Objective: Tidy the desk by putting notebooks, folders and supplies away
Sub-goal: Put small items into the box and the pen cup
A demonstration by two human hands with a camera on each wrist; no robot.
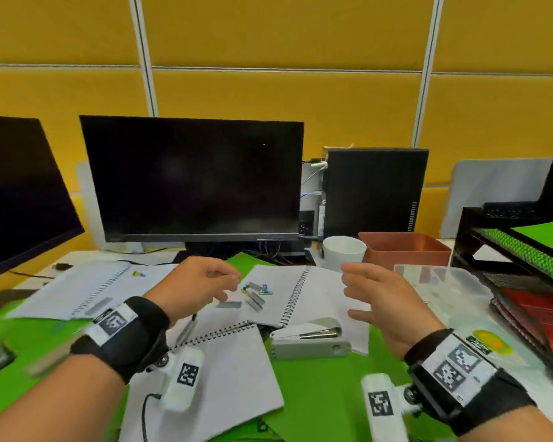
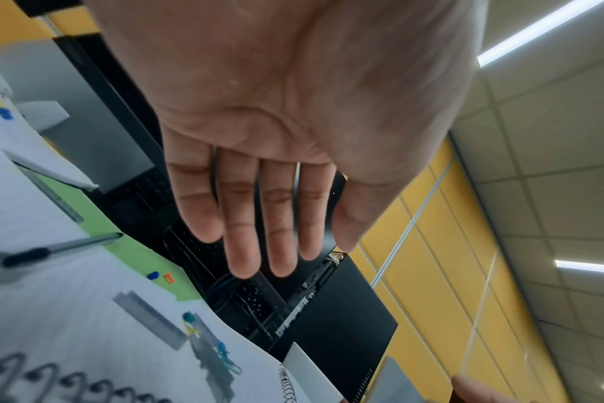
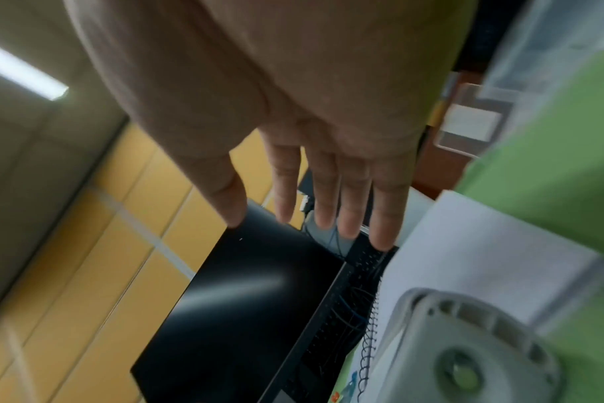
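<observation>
Three open spiral notebooks lie on the desk: one at the left (image 1: pixel 87 288), one in the middle (image 1: pixel 288 295), one near me (image 1: pixel 224 371). Staple strips and coloured paper clips (image 1: pixel 256 295) sit on the middle notebook's page, also in the left wrist view (image 2: pixel 148 313). A grey stapler (image 1: pixel 310 339) (image 3: pixel 466 340) lies open below them. A pen (image 1: pixel 186 330) (image 2: pixel 52 250) lies beneath my left wrist. My left hand (image 1: pixel 229 287) (image 2: pixel 259 218) hovers empty just left of the staples. My right hand (image 1: pixel 348 291) (image 3: pixel 328 204) floats empty over the notebook's right page, fingers straight.
Green folders (image 1: pixel 326 393) lie under the notebooks. A clear plastic box (image 1: pixel 444 291), a white cup (image 1: pixel 344 252) and a brown bin (image 1: pixel 406 250) stand at the right. A black desk rack (image 1: pixel 479 250) with red folders is far right. Monitors (image 1: pixel 192 180) line the back.
</observation>
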